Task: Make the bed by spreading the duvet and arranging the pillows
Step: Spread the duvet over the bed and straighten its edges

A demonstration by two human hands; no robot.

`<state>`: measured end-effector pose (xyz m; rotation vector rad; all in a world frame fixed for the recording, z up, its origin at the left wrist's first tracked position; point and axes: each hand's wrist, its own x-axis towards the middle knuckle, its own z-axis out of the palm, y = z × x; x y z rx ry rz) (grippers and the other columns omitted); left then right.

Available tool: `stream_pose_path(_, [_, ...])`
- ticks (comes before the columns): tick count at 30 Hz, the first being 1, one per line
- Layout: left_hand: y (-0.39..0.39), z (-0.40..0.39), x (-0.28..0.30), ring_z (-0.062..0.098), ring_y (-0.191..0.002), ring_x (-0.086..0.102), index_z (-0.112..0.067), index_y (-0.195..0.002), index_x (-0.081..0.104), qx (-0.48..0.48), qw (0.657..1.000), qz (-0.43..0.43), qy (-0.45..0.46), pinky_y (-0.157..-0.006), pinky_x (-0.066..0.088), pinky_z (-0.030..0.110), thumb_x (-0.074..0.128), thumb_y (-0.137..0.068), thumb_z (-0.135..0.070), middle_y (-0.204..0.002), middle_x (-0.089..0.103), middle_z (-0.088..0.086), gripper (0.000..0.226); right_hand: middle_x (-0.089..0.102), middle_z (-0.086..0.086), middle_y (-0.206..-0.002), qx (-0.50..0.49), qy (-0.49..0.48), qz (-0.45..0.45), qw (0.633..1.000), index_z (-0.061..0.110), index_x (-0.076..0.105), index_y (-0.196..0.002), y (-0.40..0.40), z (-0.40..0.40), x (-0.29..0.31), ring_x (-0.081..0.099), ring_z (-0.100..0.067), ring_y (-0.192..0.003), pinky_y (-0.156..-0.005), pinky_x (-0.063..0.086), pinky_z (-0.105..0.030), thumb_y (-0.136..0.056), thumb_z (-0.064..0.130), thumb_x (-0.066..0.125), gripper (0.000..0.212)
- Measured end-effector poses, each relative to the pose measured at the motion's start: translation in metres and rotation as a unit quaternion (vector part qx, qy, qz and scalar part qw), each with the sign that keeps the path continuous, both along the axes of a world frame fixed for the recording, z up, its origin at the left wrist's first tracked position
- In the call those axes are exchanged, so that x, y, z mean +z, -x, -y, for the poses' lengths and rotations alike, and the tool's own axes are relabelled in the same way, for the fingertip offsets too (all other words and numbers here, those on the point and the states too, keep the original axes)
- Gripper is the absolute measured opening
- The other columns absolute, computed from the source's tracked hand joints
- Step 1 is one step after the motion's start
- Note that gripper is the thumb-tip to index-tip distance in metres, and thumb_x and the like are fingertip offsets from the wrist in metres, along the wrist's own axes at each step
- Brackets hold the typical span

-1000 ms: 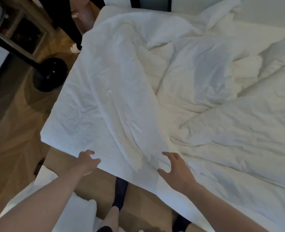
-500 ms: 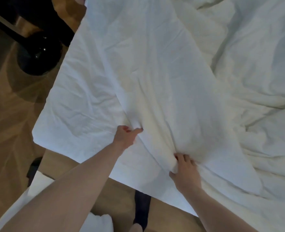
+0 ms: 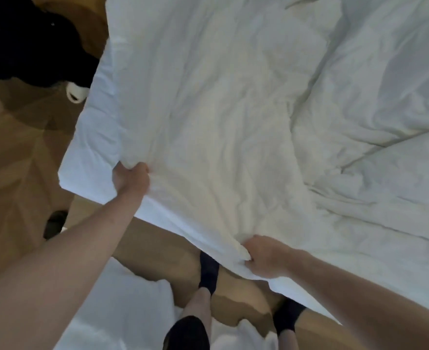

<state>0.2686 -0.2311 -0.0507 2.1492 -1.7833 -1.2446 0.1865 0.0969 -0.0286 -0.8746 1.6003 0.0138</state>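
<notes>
The duvet [image 3: 208, 117] is plain white with no print, creamy yellow-white where light falls near its near edge and cooler blue-grey white in the crumpled folds toward the bed's far right corner. The floor [image 3: 14, 152] beside the bed's left edge is warm brown wood laid in an angled, herringbone-like pattern, with a black rounded object [image 3: 26, 39] and a small white item [image 3: 77, 93] on it. The person's socks [image 3: 208, 271] are dark navy or black, and the pillows [image 3: 122, 306] by the feet are white.
</notes>
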Motion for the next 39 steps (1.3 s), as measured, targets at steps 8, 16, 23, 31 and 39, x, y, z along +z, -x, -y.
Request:
stream_pose_path(8, [-0.207, -0.065, 0.013, 0.03, -0.081, 0.069, -0.008, -0.116, 0.065, -0.167, 0.909, 0.306, -0.23, -0.069, 0.061, 0.039, 0.066, -0.066, -0.044, -0.102, 0.072, 0.012, 0.062, 0.065, -0.006, -0.132, 0.141, -0.199, 0.082, 0.966, 0.019, 0.065, -0.13, -0.075, -0.036, 0.017, 0.063, -0.027, -0.119, -0.089, 0.049, -0.032, -0.086, 0.029, 0.07, 0.045])
stream_pose_path(16, [-0.117, 0.048, 0.0, 0.026, -0.096, 0.065, -0.015, -0.14, 0.046, -0.291, 0.88, 0.298, -0.229, -0.077, 0.056, 0.035, 0.072, -0.069, -0.072, -0.123, 0.06, 0.008, 0.095, 0.05, 0.004, -0.141, -0.184, -0.03, -0.1, 0.977, 0.032, 0.039, -0.149, 0.018, -0.003, -0.006, 0.062, -0.015, -0.111, -0.096, 0.05, -0.032, -0.083, 0.044, 0.077, 0.077])
stream_pose_path(23, [-0.032, 0.182, -0.04, 0.041, -0.132, 0.049, -0.017, -0.155, 0.023, -0.119, 0.962, 0.242, -0.031, -0.1, 0.05, 0.055, 0.076, -0.048, -0.081, -0.156, 0.034, 0.011, 0.135, 0.048, -0.015, -0.148, -0.519, -0.031, -0.203, 0.83, 0.01, 0.019, -0.156, 0.118, 0.113, -0.078, 0.057, -0.034, -0.128, -0.107, 0.048, -0.046, -0.049, 0.089, 0.073, 0.143])
stream_pose_path(31, [-0.062, 0.173, -0.08, 0.027, -0.08, 0.062, -0.013, -0.105, 0.062, -0.229, 0.945, 0.232, -0.011, -0.06, 0.048, 0.032, 0.064, -0.086, -0.036, -0.095, 0.067, 0.006, 0.031, 0.069, -0.008, -0.108, -0.577, -0.015, -0.239, 0.781, 0.016, 0.059, -0.116, 0.136, 0.147, -0.094, 0.066, -0.034, -0.102, -0.084, 0.055, -0.04, -0.078, 0.014, 0.067, 0.038])
stream_pose_path(39, [-0.194, 0.129, 0.018, 0.037, -0.085, 0.064, -0.02, -0.104, 0.068, -0.099, 0.952, 0.271, 0.103, -0.071, 0.05, 0.038, 0.058, -0.086, -0.036, -0.094, 0.069, 0.01, 0.025, 0.062, -0.009, -0.068, -0.577, 0.158, -0.222, 0.77, 0.011, 0.062, -0.078, 0.11, 0.111, 0.021, 0.051, -0.022, -0.058, -0.048, 0.04, -0.028, -0.075, -0.004, 0.057, 0.016])
